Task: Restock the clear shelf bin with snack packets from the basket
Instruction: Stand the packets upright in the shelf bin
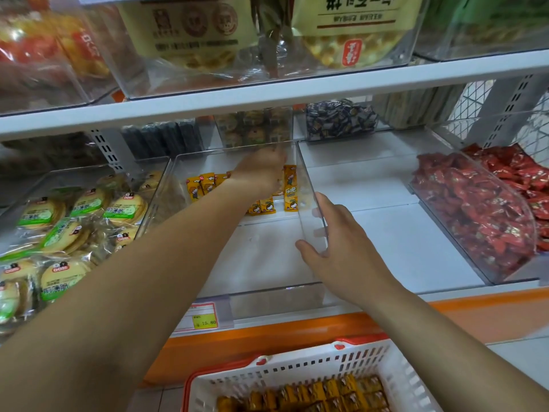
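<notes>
On the middle shelf [386, 233] of a white metal shop rack, a clear bin [276, 298] sits between two fuller neighbours. It is mostly bare, with a few yellow snack packets [289, 187] standing and lying at its far end. The left hand [261, 171] reaches deep into the bin, directly above those packets. Its fingers point away from the camera, so I cannot tell whether it grips one or is loose. The right hand [335, 233] holds the bin's right wall, thumb inside and fingers wrapped over the outside.

To the left, a bin of round biscuits [74, 221] in green-labelled wrappers is well filled. To the right, past a bare stretch of shelf, a bin of red packets [481, 212] is heaped high. Small dark sweets [338, 118] and other goods sit at the back of the shelf. The upper shelf [267, 96] carries clear bins of large snack bags [193, 34].

A price tag [203, 318] hangs on the shelf edge below the clear bin, above an orange strip [267, 331]. Lower down, nearest the camera, a white basket [297, 370] with red trim holds many orange-yellow packets [312, 394]. Pale floor [520, 352] shows at the lower right.
</notes>
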